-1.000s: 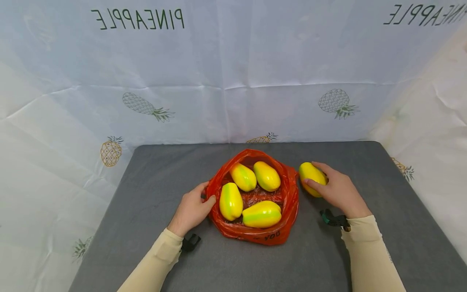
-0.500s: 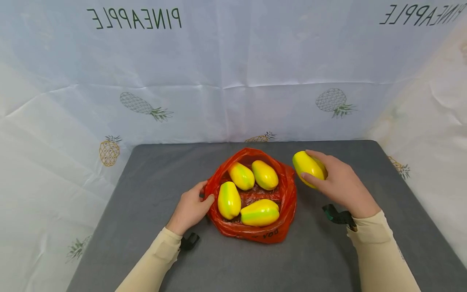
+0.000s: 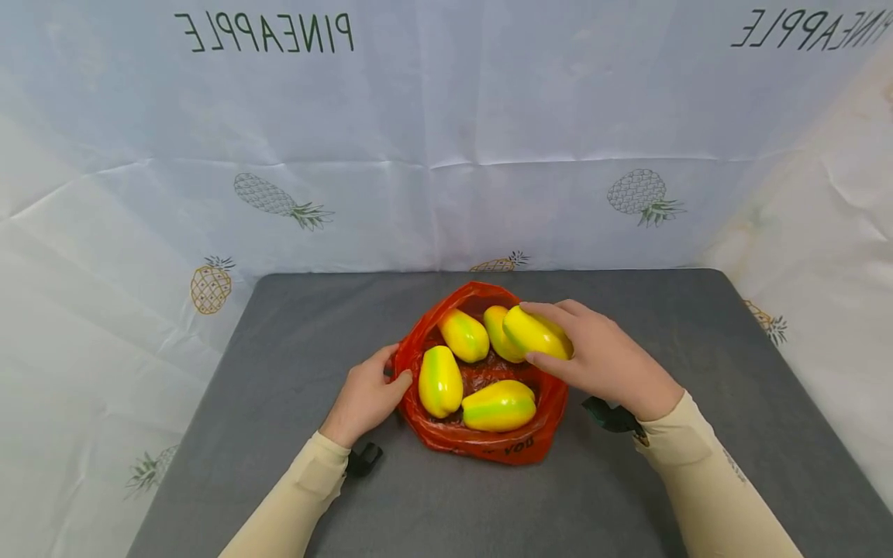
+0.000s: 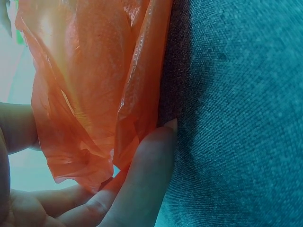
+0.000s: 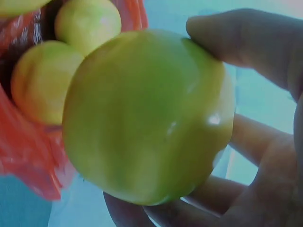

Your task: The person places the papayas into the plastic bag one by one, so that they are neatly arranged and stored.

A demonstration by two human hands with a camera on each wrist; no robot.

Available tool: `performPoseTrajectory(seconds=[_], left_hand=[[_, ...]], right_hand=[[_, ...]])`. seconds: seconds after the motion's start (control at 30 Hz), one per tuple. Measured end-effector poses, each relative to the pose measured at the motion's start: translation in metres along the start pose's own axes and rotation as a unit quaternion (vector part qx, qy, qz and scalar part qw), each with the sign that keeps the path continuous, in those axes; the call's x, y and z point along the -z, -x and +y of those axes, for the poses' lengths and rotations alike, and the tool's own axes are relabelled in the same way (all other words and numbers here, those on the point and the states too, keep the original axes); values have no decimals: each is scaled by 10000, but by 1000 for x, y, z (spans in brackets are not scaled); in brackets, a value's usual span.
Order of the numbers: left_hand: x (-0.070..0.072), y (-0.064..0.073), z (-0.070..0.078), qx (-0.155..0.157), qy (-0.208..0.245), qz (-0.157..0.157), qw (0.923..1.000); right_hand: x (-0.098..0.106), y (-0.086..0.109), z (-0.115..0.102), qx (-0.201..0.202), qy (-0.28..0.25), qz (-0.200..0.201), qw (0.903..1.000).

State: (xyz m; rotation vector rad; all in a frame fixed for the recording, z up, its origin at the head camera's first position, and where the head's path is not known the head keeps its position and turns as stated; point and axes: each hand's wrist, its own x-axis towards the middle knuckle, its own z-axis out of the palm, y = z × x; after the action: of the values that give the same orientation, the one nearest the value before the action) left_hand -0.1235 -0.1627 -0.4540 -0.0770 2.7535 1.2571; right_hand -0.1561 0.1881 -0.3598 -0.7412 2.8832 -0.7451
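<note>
A red plastic bag (image 3: 516,448) stands on the table with its mouth wide, several yellow-green papayas (image 3: 499,406) lying inside. My left hand (image 3: 366,398) pinches the bag's left rim; in the left wrist view the thumb (image 4: 147,175) and fingers close on the thin red plastic. Above the bag's right side, my right hand (image 3: 607,353) grips another papaya (image 3: 536,332), which partly covers one of those inside. In the right wrist view the held papaya (image 5: 147,118) fills the middle, with thumb and fingers around it.
The dark grey table (image 3: 418,511) ends at a back edge against a white curtain (image 3: 446,217) printed with pineapples. A black wrist strap piece (image 3: 364,460) hangs under the left wrist, another (image 3: 612,415) under the right.
My right hand has lifted the papaya off the table right of the bag and carried it left over the bag's mouth. The left hand keeps its hold on the rim.
</note>
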Motion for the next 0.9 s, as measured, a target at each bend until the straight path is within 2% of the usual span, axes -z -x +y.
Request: performPoseTrajectory(seconds=[0.3, 0.53, 0.9], left_hand=[[0, 0, -1, -4, 7, 7, 10000], [0, -1, -1, -9, 3, -29, 10000], [1, 1, 1, 30, -33, -16, 10000]], right_hand=[[-24, -10, -13, 450, 186, -358, 9982], [-35, -13, -21, 451, 254, -567, 9970], [-40, -17, -22, 459, 463, -602, 9961]])
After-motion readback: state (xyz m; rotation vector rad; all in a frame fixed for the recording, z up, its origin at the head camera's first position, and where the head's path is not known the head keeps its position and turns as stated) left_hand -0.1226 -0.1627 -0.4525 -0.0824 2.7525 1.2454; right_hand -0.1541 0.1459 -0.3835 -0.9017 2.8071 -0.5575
